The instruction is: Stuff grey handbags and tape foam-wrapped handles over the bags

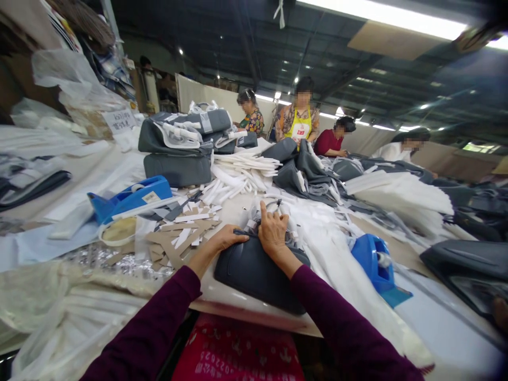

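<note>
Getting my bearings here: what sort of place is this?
Probably a bag-making or packing workshop: a dark bag lies close by, similar bags are stacked beyond it, and a person in a yellow apron is farther back.

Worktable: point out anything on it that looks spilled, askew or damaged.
The brown and white strips look spilled: left of the dark bag, near the person's left hand, they lie crisscrossed in a loose heap rather than stacked. Nothing looks clearly damaged.
</note>
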Tool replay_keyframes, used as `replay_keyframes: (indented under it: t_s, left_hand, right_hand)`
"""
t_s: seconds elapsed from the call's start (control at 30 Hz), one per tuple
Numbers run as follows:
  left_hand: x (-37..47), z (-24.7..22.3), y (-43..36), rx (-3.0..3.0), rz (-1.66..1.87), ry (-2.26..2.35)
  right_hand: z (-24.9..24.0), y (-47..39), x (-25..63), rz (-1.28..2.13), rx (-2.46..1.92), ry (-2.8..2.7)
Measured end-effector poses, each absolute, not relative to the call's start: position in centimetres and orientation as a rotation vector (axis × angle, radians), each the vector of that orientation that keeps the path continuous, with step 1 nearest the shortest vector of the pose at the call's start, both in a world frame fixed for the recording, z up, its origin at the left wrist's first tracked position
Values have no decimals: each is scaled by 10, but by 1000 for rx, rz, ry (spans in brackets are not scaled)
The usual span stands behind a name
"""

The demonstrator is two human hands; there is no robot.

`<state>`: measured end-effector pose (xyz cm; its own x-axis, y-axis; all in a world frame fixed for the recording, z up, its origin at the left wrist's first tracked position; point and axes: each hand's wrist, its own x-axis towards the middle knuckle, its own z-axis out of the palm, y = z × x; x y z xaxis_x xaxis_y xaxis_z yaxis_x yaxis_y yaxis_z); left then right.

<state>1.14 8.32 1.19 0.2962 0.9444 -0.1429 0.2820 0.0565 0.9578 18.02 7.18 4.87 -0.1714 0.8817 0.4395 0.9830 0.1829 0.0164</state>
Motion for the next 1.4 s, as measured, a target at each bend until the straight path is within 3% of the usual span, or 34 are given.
replay_keyframes:
  t_s: [0.37,0.63,0.9,1.13,1.4]
  left_hand:
    - [11,12,85,1458,713,1235]
    - [16,16,85,1525,660,1286]
    - [26,16,77,1705,691,1560]
    - [52,10,31,2167,816,2078]
    - [21,5,60,1876,837,1724]
  right_hand:
    - [50,28,209,-242,-1609,-2138]
    - [14,0,211,-403,-1505,-2213]
    - [8,8,211,-390,-1510,-2270]
    - [8,7,210,-420,-1516,-2259]
    - [8,7,213,-392,-1463,-2272]
